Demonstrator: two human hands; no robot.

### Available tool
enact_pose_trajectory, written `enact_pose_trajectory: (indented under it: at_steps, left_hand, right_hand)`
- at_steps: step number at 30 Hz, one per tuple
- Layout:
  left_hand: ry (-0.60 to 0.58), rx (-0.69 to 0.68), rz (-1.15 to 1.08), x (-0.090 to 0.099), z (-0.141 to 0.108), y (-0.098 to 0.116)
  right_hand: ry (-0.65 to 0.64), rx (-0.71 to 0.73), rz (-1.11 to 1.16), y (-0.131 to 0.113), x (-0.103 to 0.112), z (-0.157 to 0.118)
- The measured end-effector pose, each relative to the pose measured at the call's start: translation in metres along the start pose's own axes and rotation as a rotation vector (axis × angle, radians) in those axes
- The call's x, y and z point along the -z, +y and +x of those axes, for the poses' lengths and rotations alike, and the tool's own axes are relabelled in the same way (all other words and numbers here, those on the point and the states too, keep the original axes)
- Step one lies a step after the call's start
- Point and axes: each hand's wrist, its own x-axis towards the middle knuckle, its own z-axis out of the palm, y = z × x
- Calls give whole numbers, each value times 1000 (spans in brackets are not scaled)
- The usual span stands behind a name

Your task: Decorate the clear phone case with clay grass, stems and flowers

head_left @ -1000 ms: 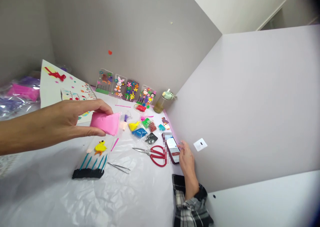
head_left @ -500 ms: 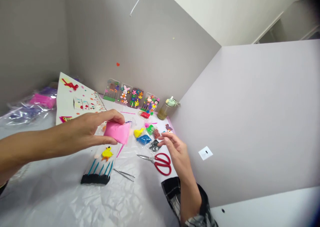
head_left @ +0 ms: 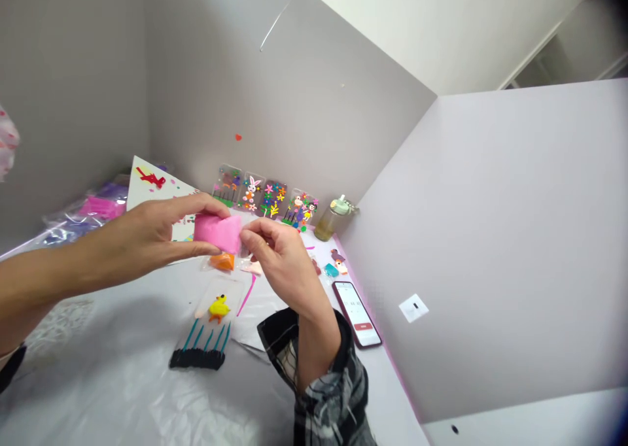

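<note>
A packet of pink modelling clay (head_left: 218, 233) is gripped between the thumb and fingers of my left hand (head_left: 159, 229), above the table. At its right edge, the fingertips of my right hand (head_left: 287, 259) pinch the clear wrapper. Below the packet lies a clear phone case (head_left: 236, 294) decorated with a yellow duck (head_left: 218, 308), teal strips (head_left: 201, 337) and a black band (head_left: 197, 360) along its bottom. An orange clay packet (head_left: 223, 261) sits just under the pink one. My right hand and sleeve cover the scissors' place and most of the tweezers.
Several decorated cases (head_left: 273, 199) lean against the back wall beside a bottle (head_left: 331, 217) with a pale green lid. A phone (head_left: 357, 315) lies near the right table edge. At left are a decorated white sheet (head_left: 142, 194) and plastic bags (head_left: 101, 207).
My right hand has moved left and up from beside the small clay packets and now pinches the pink packet's edge. The view has shifted slightly, and the phone now shows.
</note>
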Motion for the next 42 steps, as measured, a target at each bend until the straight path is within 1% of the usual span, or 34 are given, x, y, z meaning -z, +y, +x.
enact_pose_trajectory:
  at_steps: [2, 3, 4, 6, 9, 10, 12, 15, 18, 21, 25, 29, 31, 36, 40, 42]
  left_hand:
    - [-76, 36, -1, 5, 0, -2]
    - [-95, 44, 6, 7, -1, -3]
    - [-87, 46, 18, 8, -1, -3]
    - [-33, 11, 34, 7, -1, -2]
    - [145, -122, 79, 1, -1, 7]
    - [185, -161, 87, -1, -2, 12]
    - [212, -195, 57, -7, -3, 20]
    - [159, -119, -60, -14, -6, 28]
    - [162, -26, -123, -16, -8, 27]
    - [110, -3, -173, -13, -8, 25]
    - [71, -45, -234, -8, -6, 29]
    - [24, -92, -253, -6, -4, 35]
    - [27, -101, -253, -6, -4, 37]
    - [33, -159, -159, -6, -7, 34]
    - [-2, -167, -114, -4, -8, 33]
    - [20, -165, -74, -3, -9, 34]
  right_hand:
    - [7, -10, 34, 2, -2, 3]
    - [14, -17, 49, 2, -3, 5]
    - [24, -23, 63, 3, -4, 6]
    - [61, -27, 92, 5, -6, 10]
    - [135, -29, 154, 6, -10, 14]
    - [156, -27, 180, 6, -11, 14]
    - [177, -18, 239, 3, -15, 13]
    - [161, -12, 332, -4, -23, 10]
    - [144, -23, 400, -12, -28, 5]
    - [147, -21, 419, -19, -30, 2]
    - [149, -5, 337, -23, -31, -2]
    - [226, 40, 243, -26, -34, -5]
    - [261, 71, 188, -25, -36, -6]
    - [305, 164, -56, -19, -41, -7]
    - [303, 203, -95, -15, -43, -7]
    - [304, 217, -117, -14, -44, -7]
